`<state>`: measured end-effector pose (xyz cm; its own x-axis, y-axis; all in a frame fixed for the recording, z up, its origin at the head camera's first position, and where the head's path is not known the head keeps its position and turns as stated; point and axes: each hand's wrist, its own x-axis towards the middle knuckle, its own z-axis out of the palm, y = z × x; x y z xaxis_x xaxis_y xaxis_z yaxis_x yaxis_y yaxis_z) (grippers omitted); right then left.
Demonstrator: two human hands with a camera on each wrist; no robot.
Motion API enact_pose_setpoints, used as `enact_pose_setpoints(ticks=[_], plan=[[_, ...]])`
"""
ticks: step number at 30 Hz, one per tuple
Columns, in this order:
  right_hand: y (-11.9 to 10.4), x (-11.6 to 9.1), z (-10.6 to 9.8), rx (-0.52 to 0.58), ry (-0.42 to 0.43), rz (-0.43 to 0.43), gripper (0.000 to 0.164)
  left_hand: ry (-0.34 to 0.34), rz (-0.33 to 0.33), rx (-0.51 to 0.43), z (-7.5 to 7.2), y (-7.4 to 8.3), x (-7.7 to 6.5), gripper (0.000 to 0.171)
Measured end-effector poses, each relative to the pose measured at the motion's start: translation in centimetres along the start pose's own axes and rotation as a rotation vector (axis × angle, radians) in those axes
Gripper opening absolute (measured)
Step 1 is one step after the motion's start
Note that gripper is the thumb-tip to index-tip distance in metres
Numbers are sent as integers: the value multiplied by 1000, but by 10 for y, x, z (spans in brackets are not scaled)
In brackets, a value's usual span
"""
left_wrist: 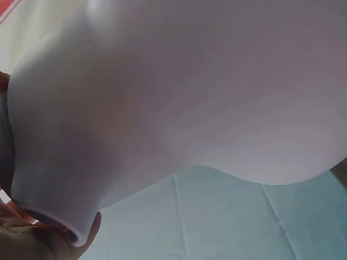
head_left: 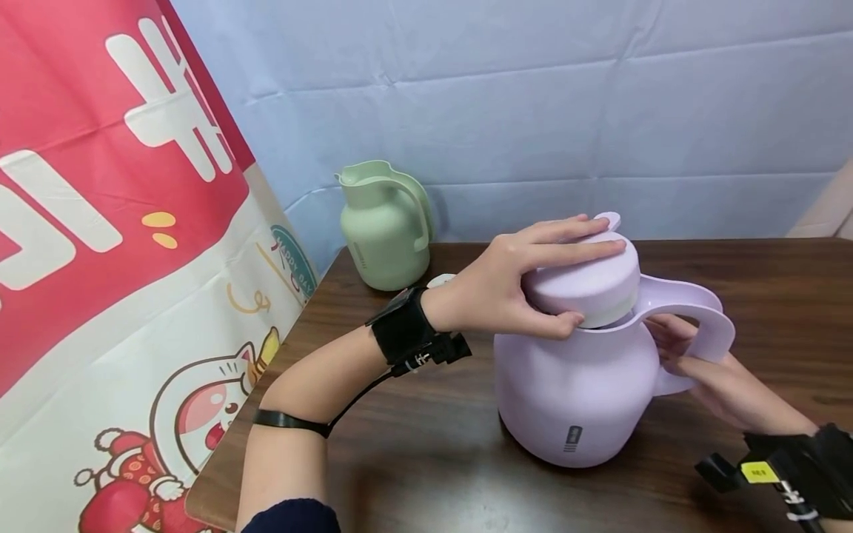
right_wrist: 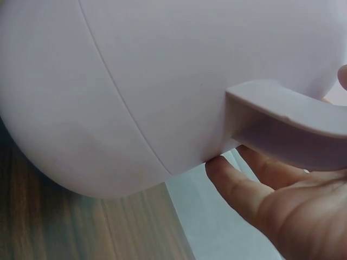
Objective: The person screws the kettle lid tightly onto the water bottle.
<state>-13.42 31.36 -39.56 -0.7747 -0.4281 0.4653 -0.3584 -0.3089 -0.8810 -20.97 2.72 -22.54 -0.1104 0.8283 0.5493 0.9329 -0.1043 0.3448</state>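
A lilac insulated jug [head_left: 580,392] stands on the wooden table. Its round lid [head_left: 586,277] sits tilted at the mouth, with a dark gap under the front edge. My left hand [head_left: 533,274] grips this lid, thumb low at the front and fingers spread across the top. On the far side, my right hand [head_left: 706,385] steadies the jug by the handle [head_left: 716,326]. In the right wrist view, fingertips [right_wrist: 219,168] meet the jug's body just below the handle. The jug fills most of the left wrist view, with only part of the left hand showing.
A green jug [head_left: 386,222], uncovered, stands at the table's back left. A small white object [head_left: 440,280] lies partly hidden behind my left wrist. Pale blue cloth [head_left: 506,111] hangs behind the table [head_left: 786,311], and a printed red and white banner [head_left: 113,222] on the left.
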Motion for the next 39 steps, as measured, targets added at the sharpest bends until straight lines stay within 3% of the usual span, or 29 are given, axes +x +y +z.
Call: enact_pose_setpoints(ticks=[8,17,22,32,39], plan=[[3,-2,2,48,-30,-12,70,-104,-18,99,9,-1,-2,51],[-1,0,2,29,-9,-14,68,-37,-39,212,13,2,1,45],[-2,1,2,20,-11,-9,66,-10,-17,295,13,2,2,43],[0,2,1,-9,-16,-7,68,6,44,306,13,-2,-1,41],[1,2,2,0,0,10,67,19,27,304,15,-2,-6,38]])
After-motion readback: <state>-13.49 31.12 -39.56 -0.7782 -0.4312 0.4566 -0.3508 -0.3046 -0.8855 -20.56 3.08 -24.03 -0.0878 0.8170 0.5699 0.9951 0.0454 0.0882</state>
